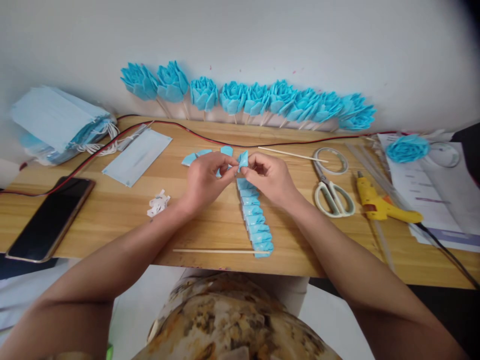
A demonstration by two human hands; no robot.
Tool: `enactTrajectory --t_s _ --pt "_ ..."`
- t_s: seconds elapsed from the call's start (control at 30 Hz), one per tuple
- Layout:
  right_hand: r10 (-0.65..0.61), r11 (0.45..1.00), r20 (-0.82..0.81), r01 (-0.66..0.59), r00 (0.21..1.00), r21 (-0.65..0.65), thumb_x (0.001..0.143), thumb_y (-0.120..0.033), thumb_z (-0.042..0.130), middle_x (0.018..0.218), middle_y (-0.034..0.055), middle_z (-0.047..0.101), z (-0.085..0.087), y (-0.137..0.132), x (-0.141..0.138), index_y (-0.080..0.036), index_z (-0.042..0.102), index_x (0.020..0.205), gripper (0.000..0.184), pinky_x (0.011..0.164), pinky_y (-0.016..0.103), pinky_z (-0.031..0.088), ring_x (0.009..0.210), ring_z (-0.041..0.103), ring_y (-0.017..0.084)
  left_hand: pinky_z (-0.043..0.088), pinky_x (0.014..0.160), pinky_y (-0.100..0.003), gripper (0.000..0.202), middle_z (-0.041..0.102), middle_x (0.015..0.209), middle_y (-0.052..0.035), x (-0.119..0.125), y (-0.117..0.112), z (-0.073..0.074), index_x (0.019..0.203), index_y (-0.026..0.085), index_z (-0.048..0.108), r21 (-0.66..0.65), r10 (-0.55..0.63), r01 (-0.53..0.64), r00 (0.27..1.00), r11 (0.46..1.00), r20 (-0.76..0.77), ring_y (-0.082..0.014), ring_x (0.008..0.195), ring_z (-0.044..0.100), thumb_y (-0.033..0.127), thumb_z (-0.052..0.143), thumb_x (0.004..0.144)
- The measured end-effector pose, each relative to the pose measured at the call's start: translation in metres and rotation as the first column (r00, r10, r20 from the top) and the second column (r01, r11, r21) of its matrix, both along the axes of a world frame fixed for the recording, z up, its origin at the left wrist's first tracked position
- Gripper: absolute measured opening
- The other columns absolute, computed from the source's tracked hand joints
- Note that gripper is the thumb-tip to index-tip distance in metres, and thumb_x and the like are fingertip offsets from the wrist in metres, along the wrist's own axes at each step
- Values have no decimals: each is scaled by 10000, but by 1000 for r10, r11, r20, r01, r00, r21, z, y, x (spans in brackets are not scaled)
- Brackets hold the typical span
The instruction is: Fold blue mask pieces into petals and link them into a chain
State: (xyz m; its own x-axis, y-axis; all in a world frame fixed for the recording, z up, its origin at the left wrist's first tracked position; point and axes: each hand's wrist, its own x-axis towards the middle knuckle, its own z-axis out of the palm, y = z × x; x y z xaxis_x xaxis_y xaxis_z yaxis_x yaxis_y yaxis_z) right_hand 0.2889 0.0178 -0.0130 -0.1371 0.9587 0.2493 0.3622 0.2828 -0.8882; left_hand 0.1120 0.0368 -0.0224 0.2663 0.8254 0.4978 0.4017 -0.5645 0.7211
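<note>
Both hands meet over the middle of the table, pinching one small blue petal between them. My left hand grips its left edge with thumb and fingertips; my right hand has its right edge. Just below runs a row of overlapping folded blue petals, reaching toward the front edge. A thin wooden stick lies with its right end over the lowest petal. Loose blue pieces rest behind my left hand, partly hidden by it.
Blue flowers on sticks lean along the wall. At right lie scissors, a tape roll, a yellow glue gun and papers. At left are a phone, a flat mask, a mask stack and white scraps.
</note>
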Motion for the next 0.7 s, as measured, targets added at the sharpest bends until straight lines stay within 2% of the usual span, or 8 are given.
enactTrajectory --t_s 0.27,0.5,0.7 --pt "-1 1000 3 1 1000 -17 779 -252 609 626 -35 469 1 -1 0 -206 480 654 185 570 269 317 591 391 100 368 577 -255 146 641 649 -3 2 -3 8 705 179 695 -139 -19 28 998 990 66 -111 580 500 229 626 823" --pt "7 1000 -8 -8 1000 -22 786 -260 603 627 -37 458 0 -1 1 -203 480 657 187 566 267 313 591 392 96 347 576 -259 154 639 641 -4 1 -2 10 708 177 699 -111 -39 45 998 993 55 -112 582 498 191 601 826" --pt "13 1000 -20 -13 1000 -14 783 -262 601 623 -38 445 0 0 2 -206 464 648 201 568 266 316 592 391 97 365 598 -260 145 665 670 -12 1 -2 7 772 173 731 -94 -41 46 998 994 52 -114 599 513 229 621 848"
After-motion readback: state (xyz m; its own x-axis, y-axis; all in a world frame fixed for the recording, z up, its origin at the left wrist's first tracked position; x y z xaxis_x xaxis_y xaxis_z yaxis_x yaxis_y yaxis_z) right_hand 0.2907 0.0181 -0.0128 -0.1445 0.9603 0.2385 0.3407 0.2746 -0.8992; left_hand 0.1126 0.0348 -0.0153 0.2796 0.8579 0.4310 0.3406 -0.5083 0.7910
